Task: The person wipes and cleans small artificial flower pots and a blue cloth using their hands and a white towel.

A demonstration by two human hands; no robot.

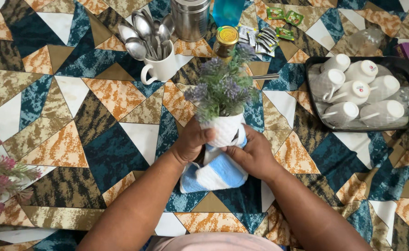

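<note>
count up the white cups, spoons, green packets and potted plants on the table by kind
white cups in the black tray: 7
white mug with spoons: 1
spoons: about 6
green packets: 3
potted plants: 2
total: about 19

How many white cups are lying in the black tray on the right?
6 white cups in the black tray: back row and; middle; front. A seventh may be another; glassware may hide more.
</note>
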